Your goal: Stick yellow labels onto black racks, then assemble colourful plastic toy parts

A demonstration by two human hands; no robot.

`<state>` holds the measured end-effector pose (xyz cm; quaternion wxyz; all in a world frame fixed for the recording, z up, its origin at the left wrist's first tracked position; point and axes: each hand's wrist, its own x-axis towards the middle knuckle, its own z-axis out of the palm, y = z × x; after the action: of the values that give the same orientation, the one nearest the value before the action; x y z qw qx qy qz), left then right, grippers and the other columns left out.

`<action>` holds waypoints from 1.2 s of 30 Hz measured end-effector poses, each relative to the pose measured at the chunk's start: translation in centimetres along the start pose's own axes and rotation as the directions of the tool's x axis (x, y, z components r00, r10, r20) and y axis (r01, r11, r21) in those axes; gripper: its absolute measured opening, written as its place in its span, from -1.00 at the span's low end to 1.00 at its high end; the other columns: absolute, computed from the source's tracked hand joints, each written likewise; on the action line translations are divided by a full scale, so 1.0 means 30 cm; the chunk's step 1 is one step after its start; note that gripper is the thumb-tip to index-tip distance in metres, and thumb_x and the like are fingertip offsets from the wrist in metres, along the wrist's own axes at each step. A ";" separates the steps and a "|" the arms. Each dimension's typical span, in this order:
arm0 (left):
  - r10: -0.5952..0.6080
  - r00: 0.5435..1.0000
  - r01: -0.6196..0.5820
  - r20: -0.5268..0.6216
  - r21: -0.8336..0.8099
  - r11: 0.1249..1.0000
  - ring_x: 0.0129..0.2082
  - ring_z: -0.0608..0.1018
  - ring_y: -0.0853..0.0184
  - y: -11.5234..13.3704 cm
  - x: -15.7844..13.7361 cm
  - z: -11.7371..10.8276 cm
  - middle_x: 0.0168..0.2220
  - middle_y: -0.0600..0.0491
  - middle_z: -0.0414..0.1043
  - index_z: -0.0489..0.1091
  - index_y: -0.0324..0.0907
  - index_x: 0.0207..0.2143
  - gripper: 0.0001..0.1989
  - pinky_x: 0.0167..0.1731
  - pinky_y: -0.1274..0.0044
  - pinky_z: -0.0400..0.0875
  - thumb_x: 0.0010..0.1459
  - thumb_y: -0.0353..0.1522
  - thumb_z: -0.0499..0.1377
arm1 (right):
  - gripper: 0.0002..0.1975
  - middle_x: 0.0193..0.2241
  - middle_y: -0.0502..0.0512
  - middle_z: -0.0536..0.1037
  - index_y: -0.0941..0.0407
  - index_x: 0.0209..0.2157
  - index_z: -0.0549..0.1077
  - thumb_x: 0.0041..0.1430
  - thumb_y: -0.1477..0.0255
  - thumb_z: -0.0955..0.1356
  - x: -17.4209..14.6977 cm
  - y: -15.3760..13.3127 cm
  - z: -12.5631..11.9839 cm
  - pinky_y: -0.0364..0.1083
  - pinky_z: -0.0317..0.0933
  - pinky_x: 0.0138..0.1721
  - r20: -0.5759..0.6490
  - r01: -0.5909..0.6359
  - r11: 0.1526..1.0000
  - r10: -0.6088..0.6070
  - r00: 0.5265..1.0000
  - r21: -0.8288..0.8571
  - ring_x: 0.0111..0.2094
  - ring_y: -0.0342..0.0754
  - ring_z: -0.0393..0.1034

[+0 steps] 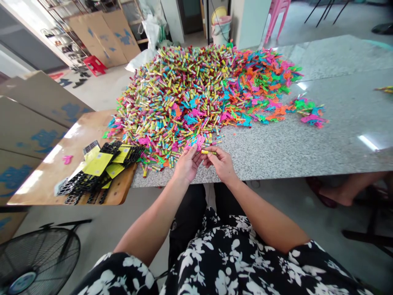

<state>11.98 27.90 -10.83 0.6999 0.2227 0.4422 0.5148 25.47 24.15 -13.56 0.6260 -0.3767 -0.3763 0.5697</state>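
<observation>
My left hand [188,164] is closed on a pink toy gun [199,141], its thumb laid along the toy. Just to the right, my right hand [223,164] pinches a small yellow tube [205,152] with its end pointing toward the toy gun. Both hands are close together above the near edge of the granite table [264,151]. Right in front of them rises a large heap of small coloured tubes [172,86], yellow, pink and dark red. Toy guns in orange, green, blue and pink [260,82] lie mixed in and pile up on its right side.
A wooden board [49,180] on the left carries black plastic racks with yellow cards [98,164] and a loose pink toy gun [67,159]. A fan [37,262] stands at lower left, near cardboard boxes [30,127]. Another person's foot [336,194] shows under the table at right.
</observation>
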 end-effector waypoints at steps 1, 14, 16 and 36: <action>0.000 1.000 0.000 0.002 0.001 1.000 -0.43 0.66 0.39 -0.001 -0.001 0.000 -0.36 0.06 0.64 0.54 -0.20 -0.27 -0.80 -0.28 0.53 0.59 0.19 -0.30 0.45 | -0.68 -0.39 0.00 0.64 0.04 -0.10 0.58 0.20 0.15 0.50 -0.001 0.000 -0.001 -0.10 0.44 -0.42 -0.002 0.009 1.000 -0.009 1.000 -0.010 -0.47 -0.11 0.53; 0.059 0.997 -0.055 -0.042 0.087 0.995 -0.33 0.71 0.28 -0.020 -0.024 0.042 -0.35 0.05 0.64 0.48 -0.17 -0.29 -0.68 -0.23 0.45 0.61 0.08 -0.22 0.51 | -0.78 -0.27 0.06 0.67 -0.02 -0.04 0.57 0.34 0.22 0.43 -0.021 -0.052 -0.018 0.02 0.51 -0.20 -0.031 0.155 0.954 -0.168 0.985 -0.256 -0.34 -0.03 0.58; -0.024 0.998 0.027 -0.063 0.038 0.999 -0.31 0.71 0.30 -0.024 -0.033 0.046 -0.31 0.06 0.65 0.48 -0.15 -0.27 -0.70 -0.21 0.46 0.62 0.11 -0.23 0.50 | -0.80 -0.19 0.09 0.67 -0.04 -0.04 0.58 0.35 0.26 0.43 -0.032 -0.067 -0.034 0.05 0.50 -0.12 0.032 0.225 0.907 -0.229 0.973 -0.356 -0.27 0.01 0.58; -0.056 0.998 0.056 0.006 0.025 0.998 -0.29 0.73 0.26 -0.081 -0.063 0.076 -0.27 -0.03 0.68 0.53 -0.20 -0.29 -0.69 -0.17 0.44 0.64 0.11 -0.21 0.51 | -0.75 -0.47 -0.01 0.62 0.08 -0.11 0.55 0.30 0.22 0.46 -0.036 -0.083 -0.121 -0.08 0.42 -0.43 0.016 0.029 0.997 -0.028 0.999 -0.078 -0.54 -0.12 0.47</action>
<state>15.04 25.60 -10.80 0.7128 0.2209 0.4522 0.4885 29.73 22.77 -12.92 0.6160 -0.3913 -0.4082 0.5484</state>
